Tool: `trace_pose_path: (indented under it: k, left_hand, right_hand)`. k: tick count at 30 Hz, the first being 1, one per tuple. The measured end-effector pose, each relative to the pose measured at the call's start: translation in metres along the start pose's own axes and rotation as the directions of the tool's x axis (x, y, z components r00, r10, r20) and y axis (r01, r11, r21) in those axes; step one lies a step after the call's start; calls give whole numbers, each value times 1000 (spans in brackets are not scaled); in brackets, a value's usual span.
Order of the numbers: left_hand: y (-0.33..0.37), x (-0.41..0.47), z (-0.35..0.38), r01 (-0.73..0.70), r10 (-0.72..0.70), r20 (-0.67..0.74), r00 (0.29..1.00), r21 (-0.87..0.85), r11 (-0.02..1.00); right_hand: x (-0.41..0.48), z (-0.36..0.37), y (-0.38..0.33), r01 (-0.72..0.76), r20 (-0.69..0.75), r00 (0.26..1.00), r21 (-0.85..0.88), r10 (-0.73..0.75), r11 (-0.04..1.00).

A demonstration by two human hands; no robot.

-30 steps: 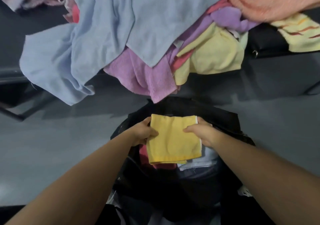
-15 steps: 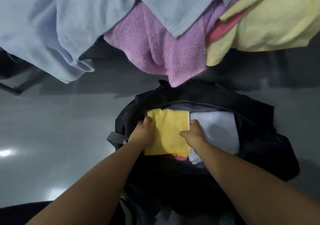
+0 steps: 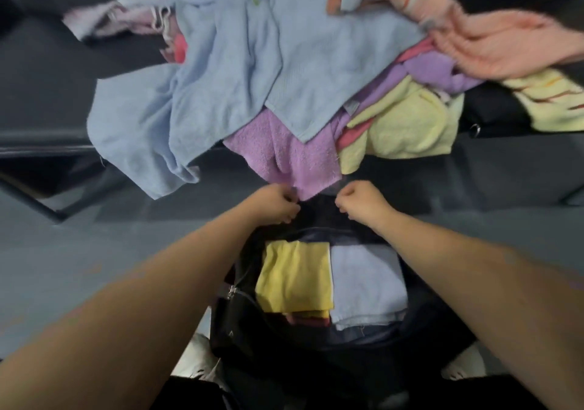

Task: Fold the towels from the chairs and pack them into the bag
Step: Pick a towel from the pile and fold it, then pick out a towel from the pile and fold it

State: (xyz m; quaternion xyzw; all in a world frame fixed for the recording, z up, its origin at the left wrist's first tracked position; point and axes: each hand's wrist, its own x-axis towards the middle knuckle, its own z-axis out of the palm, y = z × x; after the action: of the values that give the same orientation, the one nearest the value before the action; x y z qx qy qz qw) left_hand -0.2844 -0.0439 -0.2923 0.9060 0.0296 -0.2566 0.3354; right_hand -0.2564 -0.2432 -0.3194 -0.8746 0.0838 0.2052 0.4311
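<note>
The black bag [image 3: 235, 324] lies open on the floor below me. Inside it a folded yellow towel [image 3: 294, 277] lies beside a folded light blue towel [image 3: 366, 283], with a red one under the yellow. My left hand [image 3: 278, 202] and my right hand [image 3: 360, 201] hover above the bag's far edge with fingers curled in. Both are just below the hanging hem of a purple towel [image 3: 284, 153]. I see nothing held in either hand. The purple towel belongs to a loose pile on the dark chairs, under a big light blue towel [image 3: 237, 71].
The pile also holds pale yellow towels [image 3: 407, 125], a lilac one [image 3: 433, 68], pink ones [image 3: 126, 21] and a striped yellow one [image 3: 553, 103]. Another person's hand [image 3: 502, 52] rests on the pile at the upper right. Grey floor [image 3: 94, 251] surrounds the bag.
Both hands let go of the yellow towel, which now lies in the bag, and rose to the purple towel's hem. My view tilted up to the pile.
</note>
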Motion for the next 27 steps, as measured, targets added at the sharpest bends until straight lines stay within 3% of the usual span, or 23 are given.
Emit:
trace_pose_path:
  k: [6,9,12,18,22,27]
  left_hand:
    - [88,-28,-95,-199,187,-188,964,-50,979]
    - [114,-40,-129,-259,236,-356,904,-18,966]
    - [122,-33,-151,-216,236,-525,818,101,971]
    - [108,11,-160,-144,197,-565,801,137,980]
    - [106,44,-150,-75,158,-497,853,181,981]
    - [107,65,-139,27,123,-597,793,236,971]
  right_hand:
    - [-39,-87,-108,91,217,972,-23,-84,996]
    - [-45,-129,-151,226,82,971,1,-225,974]
    - [-36,-158,-179,322,-118,937,-68,-328,944]
    - [11,-175,-194,323,-389,814,-313,-431,893]
    - [46,-176,-195,382,-387,782,-323,-489,866]
    - [75,-179,-186,386,-427,737,-371,-524,845]
